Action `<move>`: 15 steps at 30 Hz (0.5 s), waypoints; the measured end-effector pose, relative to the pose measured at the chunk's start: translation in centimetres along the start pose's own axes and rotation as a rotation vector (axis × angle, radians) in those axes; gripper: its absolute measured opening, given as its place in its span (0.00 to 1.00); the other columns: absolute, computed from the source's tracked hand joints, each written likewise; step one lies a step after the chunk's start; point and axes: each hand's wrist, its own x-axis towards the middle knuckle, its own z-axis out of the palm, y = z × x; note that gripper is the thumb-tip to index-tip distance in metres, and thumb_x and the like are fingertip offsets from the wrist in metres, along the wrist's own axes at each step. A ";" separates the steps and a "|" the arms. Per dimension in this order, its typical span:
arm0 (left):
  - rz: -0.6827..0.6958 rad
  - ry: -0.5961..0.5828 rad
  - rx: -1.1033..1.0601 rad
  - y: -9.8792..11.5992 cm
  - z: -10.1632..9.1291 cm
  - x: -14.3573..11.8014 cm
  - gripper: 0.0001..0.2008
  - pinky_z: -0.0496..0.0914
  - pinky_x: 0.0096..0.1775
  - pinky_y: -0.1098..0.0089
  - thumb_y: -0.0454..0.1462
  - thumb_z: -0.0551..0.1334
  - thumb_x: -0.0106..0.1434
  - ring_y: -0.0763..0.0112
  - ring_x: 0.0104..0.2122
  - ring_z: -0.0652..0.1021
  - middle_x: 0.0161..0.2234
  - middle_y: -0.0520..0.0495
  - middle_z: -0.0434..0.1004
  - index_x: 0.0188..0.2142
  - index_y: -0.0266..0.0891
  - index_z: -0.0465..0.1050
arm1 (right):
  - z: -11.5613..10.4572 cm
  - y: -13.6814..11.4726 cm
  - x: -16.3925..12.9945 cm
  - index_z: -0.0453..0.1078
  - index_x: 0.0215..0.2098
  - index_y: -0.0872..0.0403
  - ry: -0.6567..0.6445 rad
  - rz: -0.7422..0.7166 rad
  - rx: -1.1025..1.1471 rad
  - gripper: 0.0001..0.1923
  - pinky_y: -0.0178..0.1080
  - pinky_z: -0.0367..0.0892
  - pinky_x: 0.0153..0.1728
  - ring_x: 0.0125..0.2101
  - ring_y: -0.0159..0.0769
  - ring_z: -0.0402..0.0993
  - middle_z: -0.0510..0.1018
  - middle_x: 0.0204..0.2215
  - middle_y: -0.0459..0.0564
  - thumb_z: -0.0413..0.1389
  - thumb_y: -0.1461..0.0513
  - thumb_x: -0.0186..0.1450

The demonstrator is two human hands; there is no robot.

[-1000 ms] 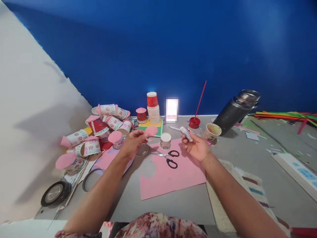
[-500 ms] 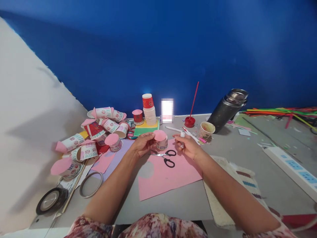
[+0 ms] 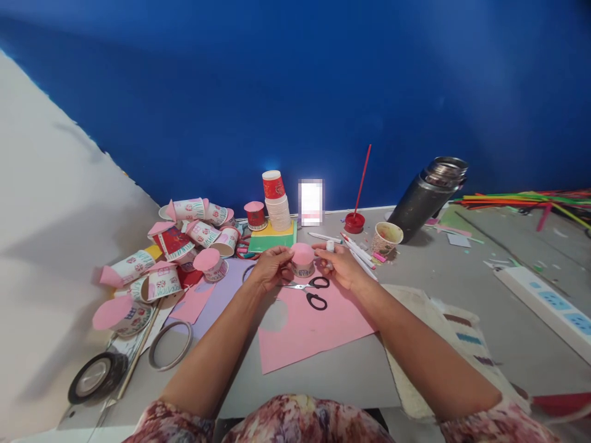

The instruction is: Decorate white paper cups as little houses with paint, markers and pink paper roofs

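My left hand point(image 3: 273, 266) grips the left side of a short printed paper cup point(image 3: 303, 269) topped by a pink paper disc point(image 3: 303, 253). My right hand point(image 3: 339, 263) is closed around a small white bottle point(image 3: 329, 247), whose upper end shows above the fingers; its fingertips are at the disc's right edge, and I cannot tell whether they touch it. Below the cup lie black-handled scissors point(image 3: 317, 300), resting partly spread on a pink paper sheet point(image 3: 314, 338) with a round hole point(image 3: 274, 315) cut in it.
Decorated paper cups point(image 3: 164, 280) are heaped at the left, near tape rolls point(image 3: 170, 346). At the back stand a cup stack point(image 3: 279, 212), a red pot with a stick point(image 3: 354, 223), a stained cup point(image 3: 386, 241) and a tilted black flask point(image 3: 425, 200). A power strip point(image 3: 545, 307) lies right.
My right hand has moved left with the white bottle, bringing its fingertips to the disc's edge. The cup stays in my left hand, and the view has shifted slightly.
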 end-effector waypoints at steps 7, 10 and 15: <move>-0.006 0.037 -0.021 -0.5 0.2 0.6 0.21 0.57 0.19 0.80 0.39 0.79 0.48 0.80 0.15 0.66 0.17 0.55 0.68 0.27 0.38 0.66 | 0.4 0.1 -0.5 0.81 0.38 0.57 -0.037 -0.072 -0.035 0.20 0.32 0.54 0.20 0.22 0.27 0.60 0.68 0.18 0.41 0.72 0.57 0.49; -0.017 0.048 -0.018 -0.7 0.3 0.7 0.22 0.55 0.18 0.80 0.41 0.79 0.48 0.80 0.14 0.65 0.17 0.56 0.67 0.28 0.39 0.65 | 0.4 0.3 -0.6 0.81 0.39 0.57 -0.053 -0.084 -0.058 0.21 0.33 0.54 0.21 0.22 0.27 0.59 0.67 0.17 0.40 0.72 0.56 0.50; 0.005 0.077 -0.009 -1.0 0.6 0.7 0.24 0.54 0.18 0.80 0.43 0.79 0.47 0.82 0.14 0.64 0.17 0.57 0.66 0.27 0.40 0.63 | -0.1 0.7 -0.2 0.80 0.40 0.57 -0.060 -0.095 -0.098 0.20 0.33 0.55 0.21 0.21 0.27 0.61 0.66 0.17 0.39 0.71 0.55 0.51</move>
